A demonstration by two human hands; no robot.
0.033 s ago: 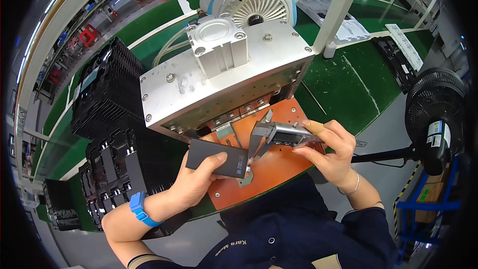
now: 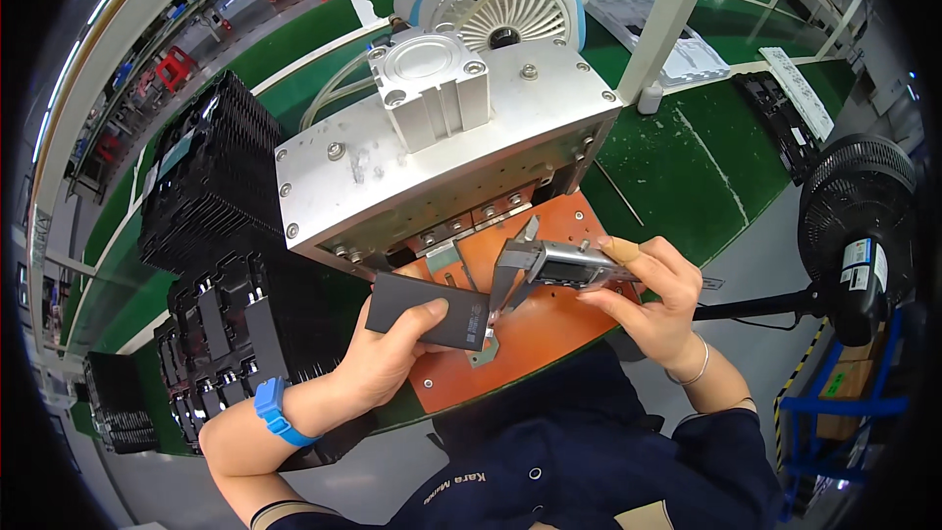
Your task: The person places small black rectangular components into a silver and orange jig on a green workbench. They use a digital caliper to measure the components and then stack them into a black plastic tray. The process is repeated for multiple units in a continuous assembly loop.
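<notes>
My left hand (image 2: 388, 358) pinches a flat black battery cell (image 2: 412, 302), its thumb on the upper face and the fingers underneath. Small metal tabs stick out at the cell's right end. In my right hand (image 2: 662, 299) is a digital caliper (image 2: 567, 263), gripped between thumb and fingers with its beam pointing right. The caliper jaws meet the cell's tab end; whether they clamp a tab is too small to tell. Both things are held above an orange base plate (image 2: 549, 334), which bears a small metal fixture (image 2: 479, 355) partly hidden by the cell.
Right behind the plate stands a metal press (image 2: 363, 172) with a square cylinder (image 2: 432, 88) on top. Stacked black trays (image 2: 211, 167) rise at left, with a tray of cells (image 2: 221, 334) nearer. A white fan (image 2: 500, 10) is behind; a black fan (image 2: 854, 206) stands right.
</notes>
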